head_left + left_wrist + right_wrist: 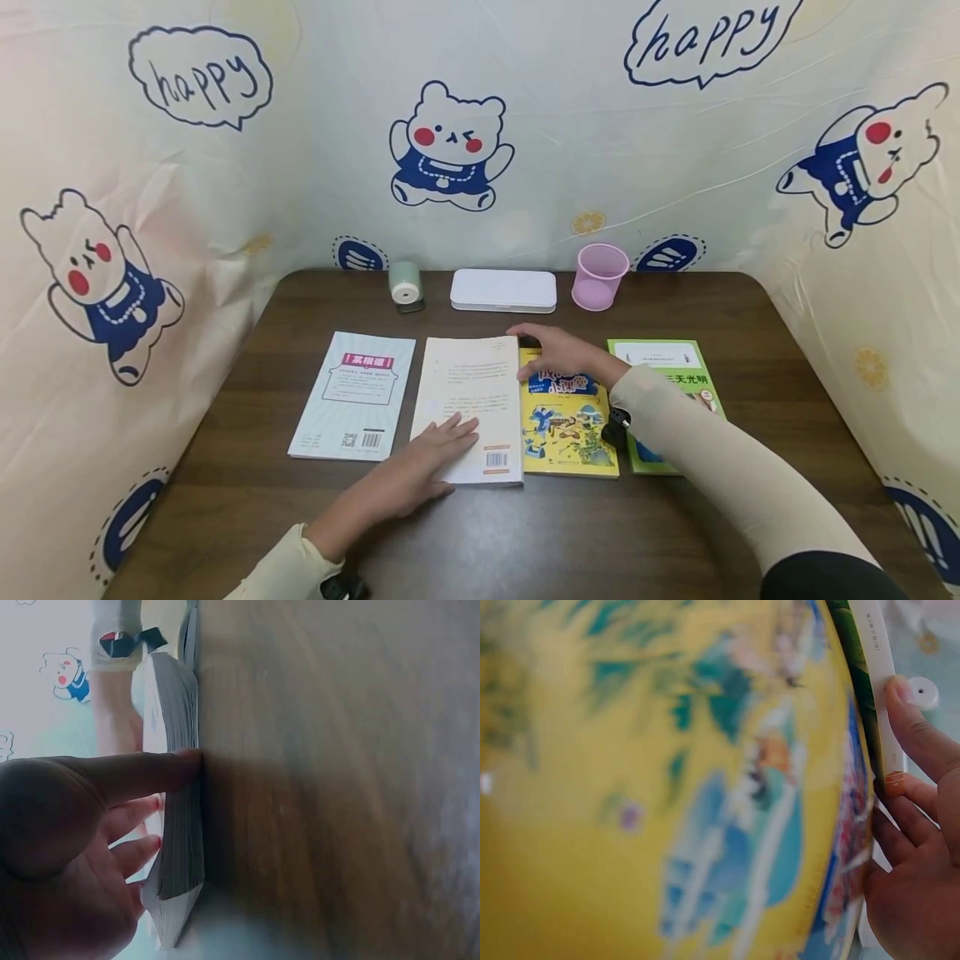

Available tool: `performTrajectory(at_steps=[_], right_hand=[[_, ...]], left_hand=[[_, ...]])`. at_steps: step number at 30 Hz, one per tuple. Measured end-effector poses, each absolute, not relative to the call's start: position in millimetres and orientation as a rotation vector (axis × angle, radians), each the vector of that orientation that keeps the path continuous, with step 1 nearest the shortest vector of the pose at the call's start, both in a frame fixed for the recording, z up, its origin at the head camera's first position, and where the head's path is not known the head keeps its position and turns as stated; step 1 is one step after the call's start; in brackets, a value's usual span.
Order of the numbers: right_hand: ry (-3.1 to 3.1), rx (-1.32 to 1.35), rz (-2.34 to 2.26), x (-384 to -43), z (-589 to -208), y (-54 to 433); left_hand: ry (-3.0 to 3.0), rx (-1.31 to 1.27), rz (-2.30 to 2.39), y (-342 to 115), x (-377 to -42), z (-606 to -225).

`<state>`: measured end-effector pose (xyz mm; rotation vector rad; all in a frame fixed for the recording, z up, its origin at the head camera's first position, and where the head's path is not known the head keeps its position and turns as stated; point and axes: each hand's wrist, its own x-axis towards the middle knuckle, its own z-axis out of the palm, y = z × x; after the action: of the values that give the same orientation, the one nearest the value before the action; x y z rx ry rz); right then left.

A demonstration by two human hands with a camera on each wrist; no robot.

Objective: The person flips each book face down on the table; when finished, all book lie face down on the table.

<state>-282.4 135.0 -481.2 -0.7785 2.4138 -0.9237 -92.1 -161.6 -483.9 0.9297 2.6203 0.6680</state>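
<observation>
Though faint overhead, left-wrist view: pages (182,825).

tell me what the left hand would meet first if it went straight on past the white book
Going on across the white book, the left hand would probably meet the yellow book first, though the right hand is close to that line and depth is hard to judge.

Study nook: wd desk (570,533), bks (345,425), cartoon drape (322,125)

Table (225,500): dark brown, wood-grained
Cloth (555,167): pale, bear-printed, behind and beside table
Light: soft sheen (495,533) on table's near part
</observation>
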Motion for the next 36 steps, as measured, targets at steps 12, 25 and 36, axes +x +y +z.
performTrajectory(at_steps=[12, 25, 36], right_hand=[[2.484, -0.783, -0.794, -282, -480, 122], [2.502, -0.823, -0.762, -284, -483, 115], [2.493, -0.807, -0.759, -285, -485, 117]], left_hand=[[2.634, 0.899, 0.661, -171, -97, -482], [2.63, 0.825, 0.661, -180, -100, -481], [2.619, 0.821, 0.718, -178, -101, -479]])
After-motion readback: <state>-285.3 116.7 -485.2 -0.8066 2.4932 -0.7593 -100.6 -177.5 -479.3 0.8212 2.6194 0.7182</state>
